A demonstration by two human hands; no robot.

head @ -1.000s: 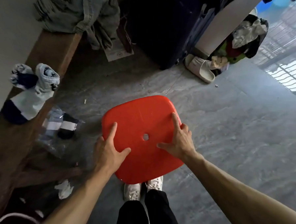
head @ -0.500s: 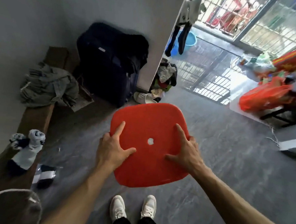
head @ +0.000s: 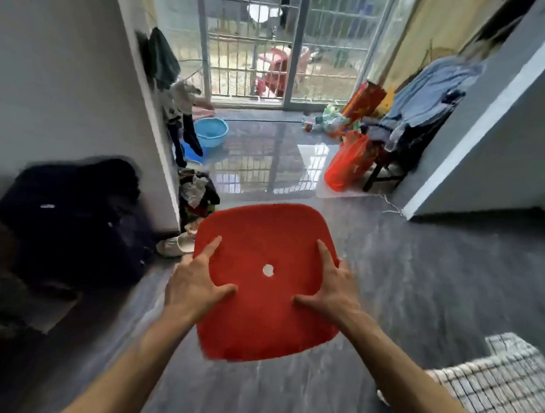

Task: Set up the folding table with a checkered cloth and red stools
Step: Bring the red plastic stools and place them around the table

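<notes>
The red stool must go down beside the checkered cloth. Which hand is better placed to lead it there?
Probably the right hand. It grips the right edge of the red stool, the side nearer the checkered cloth at lower right. The left hand holds the far edge.

The stool seat (head: pixel 265 281) at the centre of the frame is plain bright red, and the cloth (head: pixel 505 386) at lower right is white checked with dark lines. The floor (head: pixel 434 278) is streaked dark grey; a basin (head: pixel 210 132) at upper left is light blue, a bag (head: pixel 346 161) at right is orange-red, and the suitcase (head: pixel 75 218) at left is dark navy
</notes>
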